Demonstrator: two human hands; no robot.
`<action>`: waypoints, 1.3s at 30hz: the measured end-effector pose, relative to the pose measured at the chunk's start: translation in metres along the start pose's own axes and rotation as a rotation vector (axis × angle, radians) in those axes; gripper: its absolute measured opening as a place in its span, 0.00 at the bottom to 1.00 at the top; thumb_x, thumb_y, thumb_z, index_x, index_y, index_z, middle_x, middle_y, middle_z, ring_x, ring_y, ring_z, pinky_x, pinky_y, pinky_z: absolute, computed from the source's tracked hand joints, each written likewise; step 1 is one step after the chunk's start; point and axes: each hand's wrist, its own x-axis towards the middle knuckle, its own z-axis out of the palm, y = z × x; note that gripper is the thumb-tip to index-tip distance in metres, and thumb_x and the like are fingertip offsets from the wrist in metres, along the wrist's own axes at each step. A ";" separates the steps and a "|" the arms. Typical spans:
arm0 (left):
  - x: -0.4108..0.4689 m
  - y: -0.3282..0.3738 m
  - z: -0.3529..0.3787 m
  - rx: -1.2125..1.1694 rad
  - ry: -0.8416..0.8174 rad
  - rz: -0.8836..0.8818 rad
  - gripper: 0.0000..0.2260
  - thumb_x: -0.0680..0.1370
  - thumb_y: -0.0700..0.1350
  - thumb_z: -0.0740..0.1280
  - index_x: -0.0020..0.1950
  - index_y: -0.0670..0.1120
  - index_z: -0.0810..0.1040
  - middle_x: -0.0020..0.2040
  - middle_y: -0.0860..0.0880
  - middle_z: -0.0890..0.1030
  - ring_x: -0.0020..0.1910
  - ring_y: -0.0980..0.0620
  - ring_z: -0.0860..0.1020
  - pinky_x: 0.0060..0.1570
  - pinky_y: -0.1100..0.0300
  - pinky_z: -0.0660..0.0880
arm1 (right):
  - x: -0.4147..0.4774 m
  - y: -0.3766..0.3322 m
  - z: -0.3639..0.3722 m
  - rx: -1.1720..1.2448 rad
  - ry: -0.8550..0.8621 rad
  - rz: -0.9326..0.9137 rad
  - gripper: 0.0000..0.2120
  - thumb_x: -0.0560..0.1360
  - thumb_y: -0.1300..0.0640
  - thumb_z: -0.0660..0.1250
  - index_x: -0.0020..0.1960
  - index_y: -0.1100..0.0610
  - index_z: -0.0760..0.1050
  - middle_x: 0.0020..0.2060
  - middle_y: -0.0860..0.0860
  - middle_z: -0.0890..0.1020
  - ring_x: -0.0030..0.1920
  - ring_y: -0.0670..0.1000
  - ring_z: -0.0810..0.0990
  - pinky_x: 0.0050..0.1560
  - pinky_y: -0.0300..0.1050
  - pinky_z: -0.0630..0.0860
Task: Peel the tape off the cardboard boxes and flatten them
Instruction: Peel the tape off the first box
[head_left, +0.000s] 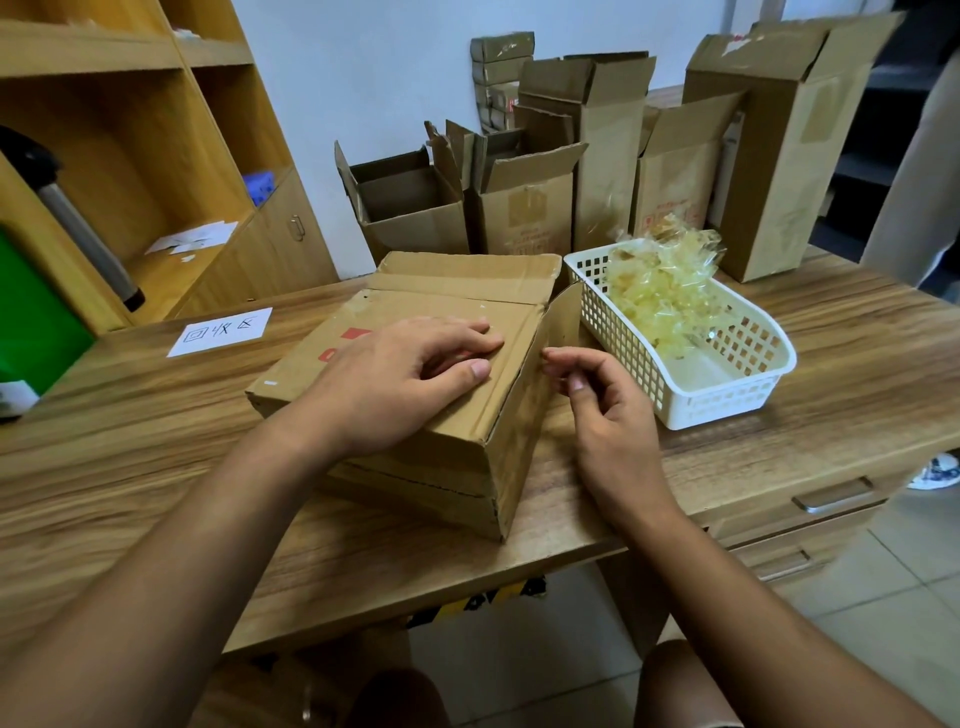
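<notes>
At frame centre the cardboard box (447, 467) lies on the wooden table (156, 441), its near corner close to the table's front edge. The left hand (400, 379) presses flat on its top, fingers straight and slightly spread. The right hand (597, 410) curls at the box's upper right edge, thumb and forefinger nearly meeting; whether they pinch tape cannot be told. The white basket (727, 410) of tape scraps (660, 291) sits just right of it; bare tabletop opens leftward.

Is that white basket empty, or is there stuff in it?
Partly full. The white basket holds a heap of crumpled yellowish tape strips, piled above the rim at its far end; its near end shows bare floor.
</notes>
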 end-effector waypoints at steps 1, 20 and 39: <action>0.000 0.000 0.000 -0.002 0.001 0.000 0.22 0.76 0.65 0.57 0.69 0.67 0.73 0.71 0.68 0.70 0.69 0.63 0.68 0.67 0.47 0.70 | -0.001 0.000 0.000 -0.009 -0.008 0.000 0.14 0.83 0.68 0.59 0.59 0.55 0.80 0.53 0.45 0.84 0.58 0.46 0.82 0.60 0.39 0.77; -0.001 0.002 -0.001 -0.001 0.000 -0.004 0.22 0.76 0.65 0.57 0.69 0.65 0.74 0.71 0.68 0.70 0.70 0.63 0.67 0.68 0.47 0.69 | -0.001 0.001 -0.001 0.024 0.003 0.010 0.15 0.83 0.68 0.59 0.59 0.56 0.82 0.53 0.47 0.85 0.57 0.45 0.83 0.59 0.38 0.77; 0.000 0.000 0.000 -0.007 0.003 0.000 0.21 0.76 0.65 0.57 0.68 0.66 0.74 0.70 0.69 0.71 0.68 0.64 0.68 0.67 0.48 0.69 | 0.001 0.004 0.000 0.005 0.000 -0.002 0.15 0.83 0.67 0.59 0.59 0.55 0.81 0.53 0.45 0.84 0.57 0.46 0.82 0.58 0.36 0.76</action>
